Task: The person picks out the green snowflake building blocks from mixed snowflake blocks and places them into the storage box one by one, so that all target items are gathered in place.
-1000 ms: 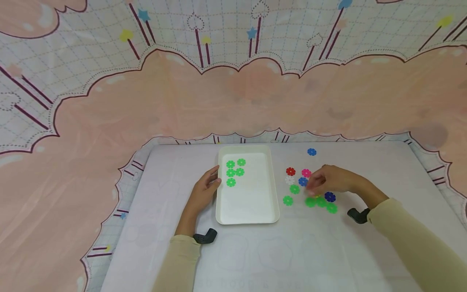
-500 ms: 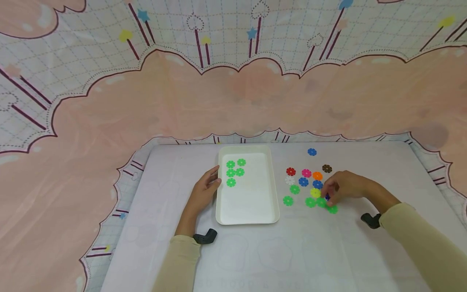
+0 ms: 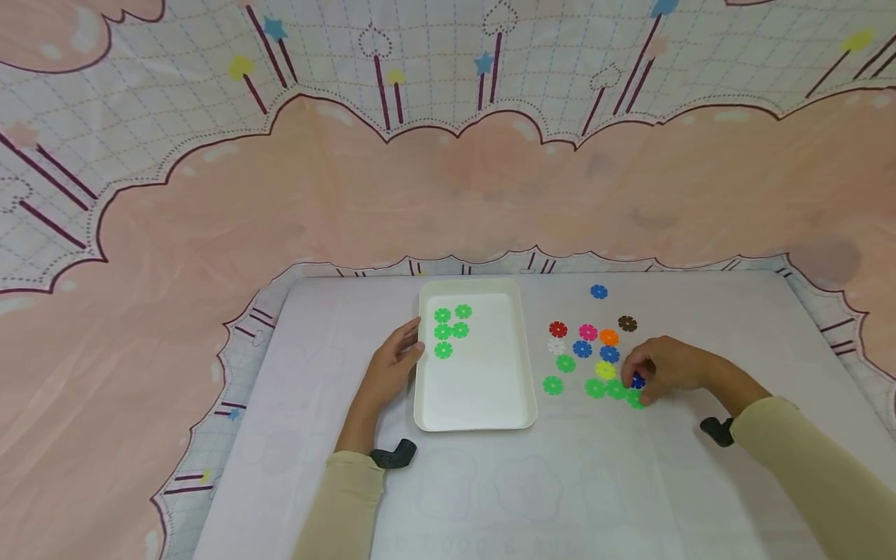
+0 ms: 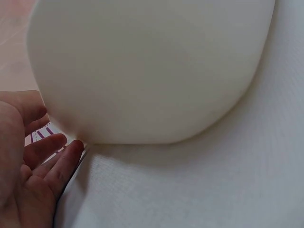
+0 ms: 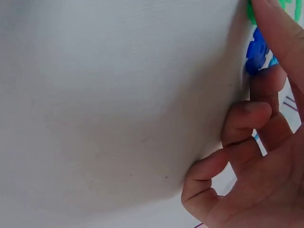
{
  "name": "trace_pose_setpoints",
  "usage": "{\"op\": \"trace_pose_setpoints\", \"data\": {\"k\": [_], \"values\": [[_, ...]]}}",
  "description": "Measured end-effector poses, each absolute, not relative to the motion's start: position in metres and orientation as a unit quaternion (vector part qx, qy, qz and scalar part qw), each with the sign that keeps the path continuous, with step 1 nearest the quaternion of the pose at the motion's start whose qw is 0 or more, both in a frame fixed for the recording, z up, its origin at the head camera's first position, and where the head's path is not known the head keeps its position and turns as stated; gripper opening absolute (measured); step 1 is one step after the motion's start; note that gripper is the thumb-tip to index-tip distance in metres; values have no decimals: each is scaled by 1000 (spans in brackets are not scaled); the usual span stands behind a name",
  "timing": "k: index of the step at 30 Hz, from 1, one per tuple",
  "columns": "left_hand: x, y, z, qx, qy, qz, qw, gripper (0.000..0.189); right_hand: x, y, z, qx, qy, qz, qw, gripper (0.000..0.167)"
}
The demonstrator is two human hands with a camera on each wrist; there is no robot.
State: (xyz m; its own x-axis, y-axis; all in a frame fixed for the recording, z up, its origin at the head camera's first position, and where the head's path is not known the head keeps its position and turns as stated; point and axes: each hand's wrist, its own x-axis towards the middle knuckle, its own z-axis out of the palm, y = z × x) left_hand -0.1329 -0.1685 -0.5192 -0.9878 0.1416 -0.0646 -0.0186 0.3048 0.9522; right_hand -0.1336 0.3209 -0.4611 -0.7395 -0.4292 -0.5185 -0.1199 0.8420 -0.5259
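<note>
A white tray (image 3: 483, 389) stands upright-lengthwise on the table, with several green flower-shaped discs (image 3: 443, 331) at its upper left. My left hand (image 3: 392, 365) rests along the tray's left side; in the left wrist view its fingertips (image 4: 73, 147) touch the tray's edge. Over on the right, my right hand (image 3: 668, 365) is bent down over loose discs. Its thumb covers part of a green disc (image 3: 635, 399), and a dark blue disc (image 3: 638, 381) shows between thumb and index finger. In the right wrist view the other fingers are curled; whether the hand pinches a disc is unclear.
Between the tray and my right hand lie loose discs: red (image 3: 558, 330), white (image 3: 556, 346), pink (image 3: 588, 332), orange (image 3: 609, 337), yellow (image 3: 605, 370), brown (image 3: 628, 323), and several blue and green ones. One blue disc (image 3: 598, 292) lies farther back. A patterned cloth (image 3: 490, 187) hangs behind.
My right hand has shifted right and slightly nearer, uncovering the orange, brown, yellow and a blue disc. It now sits over the dark blue and green discs. The left hand and tray have stayed put.
</note>
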Motion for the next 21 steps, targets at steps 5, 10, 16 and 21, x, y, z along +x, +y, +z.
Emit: {"op": "trace_pose_setpoints", "data": {"k": [5,10,16,21], "values": [[-133,-168,-519,31,804,589,72,51,-134,323,-463,-162,908,-242,300,23],[-131,-168,-517,33,802,591,73,53,-138,322,-463,-148,917,-243,279,20],[-131,-167,-517,35,805,588,69,52,-142,319,-462,-126,921,-246,276,19],[-132,-168,-518,37,805,588,67,52,-143,319,-462,-129,921,-248,273,19]]}}
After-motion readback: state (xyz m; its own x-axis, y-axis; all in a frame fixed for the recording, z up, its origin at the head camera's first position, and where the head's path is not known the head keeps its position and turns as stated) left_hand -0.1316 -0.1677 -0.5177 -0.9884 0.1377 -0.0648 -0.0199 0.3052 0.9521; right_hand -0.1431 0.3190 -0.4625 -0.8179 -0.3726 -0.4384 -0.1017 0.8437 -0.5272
